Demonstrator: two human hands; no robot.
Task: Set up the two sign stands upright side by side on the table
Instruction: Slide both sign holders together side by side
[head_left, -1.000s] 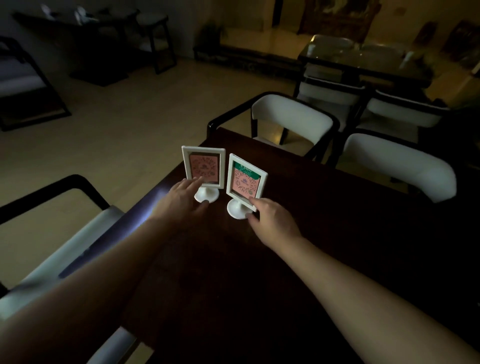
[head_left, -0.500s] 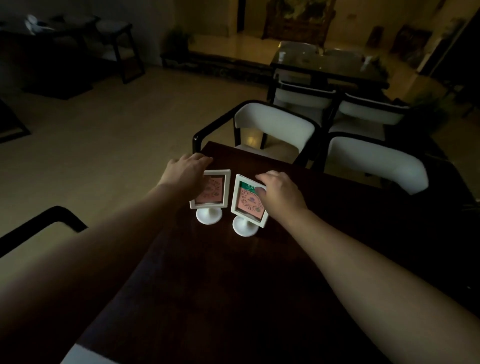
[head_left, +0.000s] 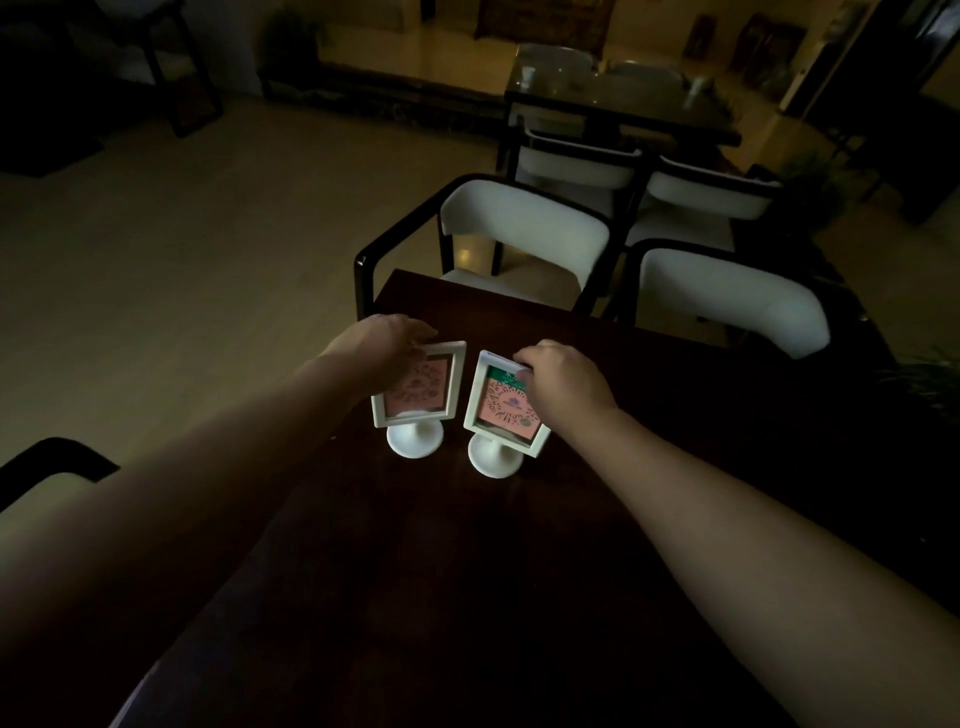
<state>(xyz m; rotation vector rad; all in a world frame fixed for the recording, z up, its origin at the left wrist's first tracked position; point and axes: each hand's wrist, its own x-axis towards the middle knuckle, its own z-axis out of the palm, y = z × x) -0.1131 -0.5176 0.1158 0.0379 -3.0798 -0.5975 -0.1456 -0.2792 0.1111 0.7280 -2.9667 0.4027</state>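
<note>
Two white-framed sign stands with round white bases stand upright next to each other on the dark table (head_left: 467, 597). The left sign stand (head_left: 423, 395) shows a pink card. The right sign stand (head_left: 503, 415) shows a pink card with a green band on top and is turned slightly. My left hand (head_left: 387, 343) grips the left stand's frame at its top left corner. My right hand (head_left: 563, 376) holds the right stand's frame at its top right edge, covering that corner.
Two white-backed chairs with black frames (head_left: 524, 234) (head_left: 727, 296) stand at the table's far edge. Another dark table with chairs (head_left: 618, 114) stands farther back. A chair armrest (head_left: 52, 462) lies at the left. The room is dim.
Both hands went from the stands' bases and lower edges up to the frame tops. The view tilted down and moved closer; the stands stay upright side by side.
</note>
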